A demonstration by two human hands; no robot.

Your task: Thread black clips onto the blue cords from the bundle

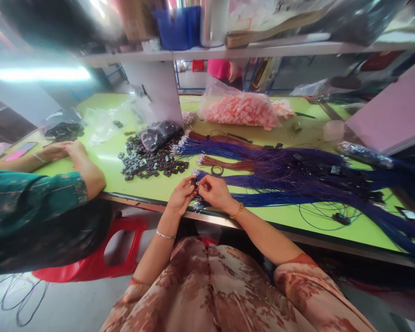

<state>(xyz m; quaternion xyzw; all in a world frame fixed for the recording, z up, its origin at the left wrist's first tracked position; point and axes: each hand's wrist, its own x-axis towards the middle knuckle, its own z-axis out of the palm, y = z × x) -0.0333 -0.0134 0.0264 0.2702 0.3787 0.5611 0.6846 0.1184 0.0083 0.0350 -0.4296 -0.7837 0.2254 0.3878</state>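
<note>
My left hand (180,196) holds a small black part (194,181) between thumb and fingers above the table's front edge. Close beside it on the right, my right hand (216,191) is closed in a pinch at the same part; what its fingertips grip is too small to make out. A heap of small black parts (148,159) lies behind and left of my hands. Bundles of blue and purple wires (280,170) stretch to the right, their silvery ends near my hands. Between the bundles lie brown wires (228,163) and a dark ring (217,170).
On the green table (107,159), a bag of pink pieces (242,109) lies at the back. A co-worker's forearms (85,168) rest at the left, beside a red stool (124,244). A shelf (200,54) with a blue bin (180,27) crosses above.
</note>
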